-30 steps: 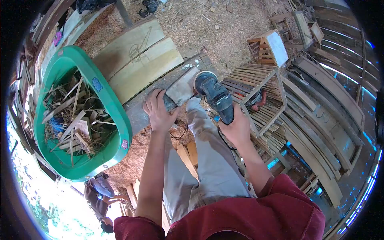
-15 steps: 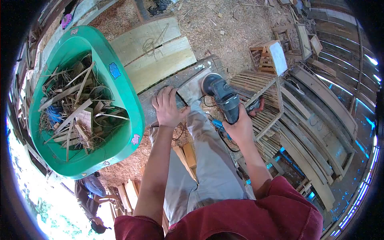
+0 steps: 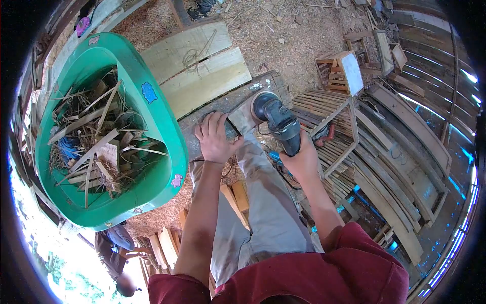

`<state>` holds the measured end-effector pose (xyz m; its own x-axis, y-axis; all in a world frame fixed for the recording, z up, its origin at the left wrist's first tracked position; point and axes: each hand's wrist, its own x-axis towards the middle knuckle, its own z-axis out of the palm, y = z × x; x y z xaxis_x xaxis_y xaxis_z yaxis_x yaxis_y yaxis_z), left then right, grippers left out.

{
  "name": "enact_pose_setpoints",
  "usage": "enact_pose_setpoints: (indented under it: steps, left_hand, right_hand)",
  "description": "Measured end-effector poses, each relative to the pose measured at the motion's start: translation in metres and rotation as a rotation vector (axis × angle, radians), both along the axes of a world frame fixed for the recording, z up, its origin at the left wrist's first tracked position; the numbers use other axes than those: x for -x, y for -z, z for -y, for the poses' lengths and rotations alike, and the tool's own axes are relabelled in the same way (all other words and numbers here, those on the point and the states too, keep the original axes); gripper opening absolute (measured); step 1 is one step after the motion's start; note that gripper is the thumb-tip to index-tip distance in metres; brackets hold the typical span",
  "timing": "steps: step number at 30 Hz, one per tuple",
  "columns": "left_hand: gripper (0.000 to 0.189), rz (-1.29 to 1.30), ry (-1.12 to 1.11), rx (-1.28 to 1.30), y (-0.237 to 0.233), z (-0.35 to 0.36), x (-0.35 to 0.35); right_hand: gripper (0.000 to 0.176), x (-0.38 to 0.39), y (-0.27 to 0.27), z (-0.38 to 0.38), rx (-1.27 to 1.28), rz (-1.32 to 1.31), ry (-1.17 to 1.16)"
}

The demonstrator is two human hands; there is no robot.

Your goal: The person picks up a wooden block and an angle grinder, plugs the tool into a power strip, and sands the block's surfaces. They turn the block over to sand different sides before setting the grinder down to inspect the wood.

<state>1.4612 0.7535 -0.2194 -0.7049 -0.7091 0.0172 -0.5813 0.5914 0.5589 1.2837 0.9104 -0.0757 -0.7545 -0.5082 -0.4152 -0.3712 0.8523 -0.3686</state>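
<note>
My right hand (image 3: pixel 300 159) is wrapped round the body of a dark angle grinder (image 3: pixel 284 126) fitted with a round sanding disc. Its disc lies over a short wooden piece (image 3: pixel 243 119) on the worn plank bench (image 3: pixel 196 120). My left hand (image 3: pixel 216 141) rests palm down on the bench, fingers stretched out and thumb pointing to the near end of that piece. Beyond the bench lie two wide pale boards (image 3: pixel 202 78), with a loop of string on one.
A large green tub (image 3: pixel 174 147) full of wood scraps stands at left. Slatted wooden frames (image 3: pixel 324 109) and stacked planks (image 3: pixel 390 172) sit at right. Wood blocks (image 3: pixel 240 196) lie below my legs. Another person (image 3: pixel 112 248) is at lower left; shavings cover the ground.
The grinder has shifted slightly left along the wooden piece. My left hand stays on the bench, a little to the right in view, and the tub appears slightly further right.
</note>
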Motion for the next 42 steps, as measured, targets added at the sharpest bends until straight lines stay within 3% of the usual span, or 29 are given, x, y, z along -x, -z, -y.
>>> enact_pose_setpoints:
  steps: [8,14,17,20,29,35,38,41,42]
  left_hand:
    - [0.092,-0.051,-0.045,-0.026,0.002,-0.001,0.001]
    - [0.091,-0.046,-0.041,-0.034,-0.004,-0.001,0.003]
    - [0.091,-0.052,-0.047,-0.037,-0.004,0.0,0.003]
    - [0.088,-0.055,-0.047,-0.037,-0.003,0.0,0.002]
    - [0.085,-0.055,-0.048,-0.059,0.0,-0.001,0.002]
    - [0.088,-0.056,-0.035,-0.041,-0.002,-0.001,0.0]
    - [0.085,-0.043,-0.023,-0.044,0.001,-0.003,-0.001]
    - [0.086,-0.048,-0.019,-0.034,0.001,-0.001,-0.001]
    - [0.088,-0.053,-0.021,-0.034,0.001,-0.002,-0.001]
  right_hand:
    - [0.068,-0.014,0.004,-0.007,-0.123,0.031,-0.021]
    - [0.072,0.0,0.001,-0.005,-0.082,0.052,0.073]
    - [0.07,-0.008,-0.001,0.003,-0.073,0.052,-0.009]
    - [0.073,-0.015,0.004,0.003,-0.181,0.055,0.01]
    - [0.067,-0.02,0.004,0.015,-0.115,0.047,-0.039]
    - [0.075,-0.007,-0.004,0.015,-0.105,0.029,0.049]
    - [0.076,-0.008,-0.001,0.007,-0.049,-0.044,-0.06]
    - [0.074,-0.009,-0.013,0.018,-0.228,0.044,-0.032]
    - [0.073,-0.007,-0.009,0.015,-0.166,0.058,-0.009]
